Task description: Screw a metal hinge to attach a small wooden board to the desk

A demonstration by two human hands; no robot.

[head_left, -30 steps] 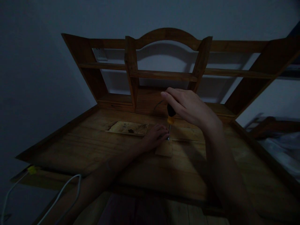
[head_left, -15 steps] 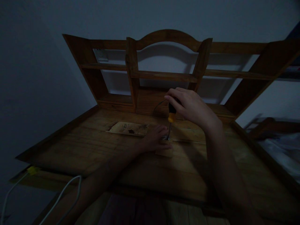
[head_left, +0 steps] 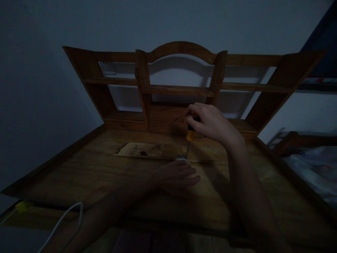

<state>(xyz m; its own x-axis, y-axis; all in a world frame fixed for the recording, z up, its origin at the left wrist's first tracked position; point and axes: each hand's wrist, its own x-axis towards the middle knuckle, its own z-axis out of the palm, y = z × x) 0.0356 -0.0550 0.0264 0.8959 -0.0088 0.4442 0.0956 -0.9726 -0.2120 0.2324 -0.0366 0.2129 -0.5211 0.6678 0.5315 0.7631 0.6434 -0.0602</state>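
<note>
My right hand (head_left: 206, 119) is wrapped round the black and yellow handle of a screwdriver (head_left: 190, 135). The shaft points down, its tip at a small metal piece (head_left: 181, 159) on the wooden desktop; the light is too dim to tell its kind. Just in front of that piece, my left hand (head_left: 179, 175) lies flat with its fingers stretched to the right. A strip of lighter, damaged wood (head_left: 139, 149) shows in the desktop to the left of the metal piece.
Along the back of the desk (head_left: 86, 168) stands a wooden shelf unit (head_left: 179, 90) against the wall. A white cable (head_left: 63, 218) loops at the front left near a yellow object (head_left: 22, 206). Pale cloth (head_left: 313, 172) lies beyond the right side.
My left hand has moved off the metal piece toward me and now lies flat in front of it. The right hand keeps the screwdriver at the metal piece. The view has shifted slightly.
</note>
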